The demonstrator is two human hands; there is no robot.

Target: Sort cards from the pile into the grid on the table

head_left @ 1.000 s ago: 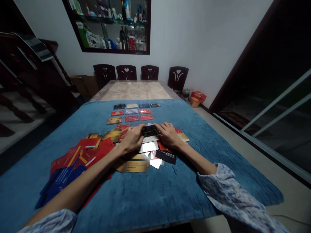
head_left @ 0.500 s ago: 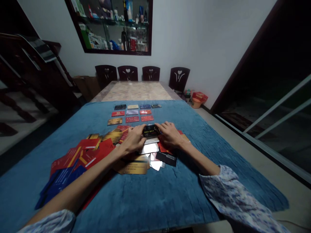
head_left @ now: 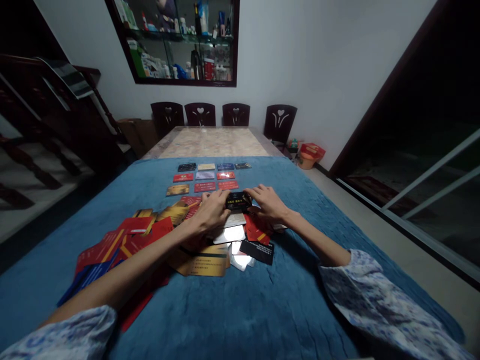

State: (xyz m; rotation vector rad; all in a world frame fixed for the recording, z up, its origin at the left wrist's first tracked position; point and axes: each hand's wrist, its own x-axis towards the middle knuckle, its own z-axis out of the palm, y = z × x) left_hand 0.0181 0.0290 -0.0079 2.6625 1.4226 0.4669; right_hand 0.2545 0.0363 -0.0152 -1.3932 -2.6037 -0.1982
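Observation:
A black card with gold print [head_left: 238, 201] is pinched at its two ends between my left hand [head_left: 213, 211] and my right hand [head_left: 268, 204], just above a loose heap of red, gold, blue and silver cards [head_left: 150, 235] on a blue cloth [head_left: 240, 310]. Beyond my hands, several cards lie in neat rows [head_left: 204, 176]. A black card with white print [head_left: 258, 250] lies at the heap's near right edge.
Past the cloth the bare marble tabletop [head_left: 210, 142] runs to several dark chairs [head_left: 236, 114] at the wall. A glass cabinet [head_left: 180, 40] hangs above them. A red container [head_left: 310, 152] sits on the floor at right; stairs rise at left.
Both hands have carried the black card a little farther from me, toward the laid-out rows. The view has shifted slightly down and forward.

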